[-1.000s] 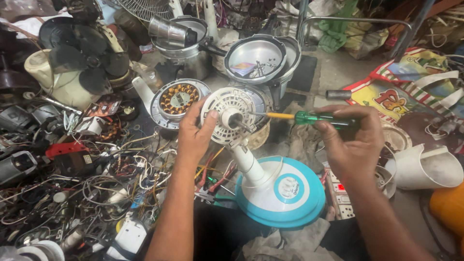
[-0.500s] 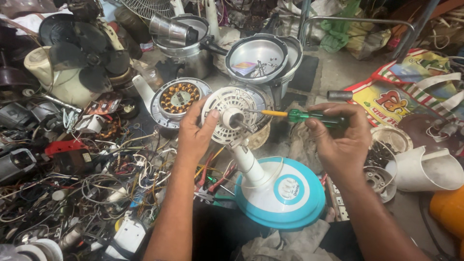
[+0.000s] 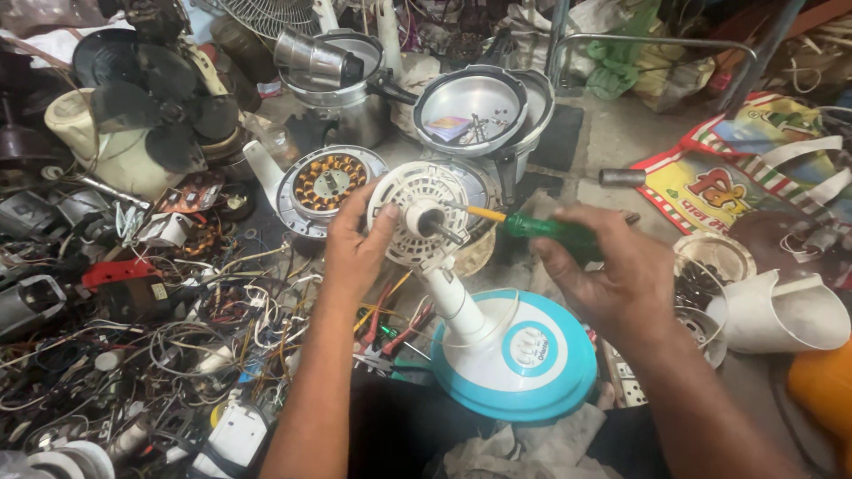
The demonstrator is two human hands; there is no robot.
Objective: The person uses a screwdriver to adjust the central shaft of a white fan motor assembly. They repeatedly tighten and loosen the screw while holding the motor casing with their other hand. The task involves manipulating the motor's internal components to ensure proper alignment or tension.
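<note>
Head view. Left hand (image 3: pixel 355 253) wrapped around the left rim of the white fan motor housing (image 3: pixel 417 208), thumb lying on its slotted face, fingers behind; firm hold. The housing sits on the white neck of a table fan whose blue-and-white base (image 3: pixel 524 359) rests on the floor just in front of the person.

Right hand (image 3: pixel 608 275) closed around the green handle of a screwdriver (image 3: pixel 532 226); its yellow-collared shaft runs left, tip at the housing face beside the centre spindle.

Against half a second ago: both hands keep their hold. The screwdriver now slopes slightly, handle lower than tip, where it lay nearly level. Housing and base unmoved.

Around: a copper-wound stator (image 3: pixel 327 182) just left of the housing, an open pressure cooker (image 3: pixel 475 111) behind it, tangled wires (image 3: pixel 177 337) across the floor's left side.
</note>
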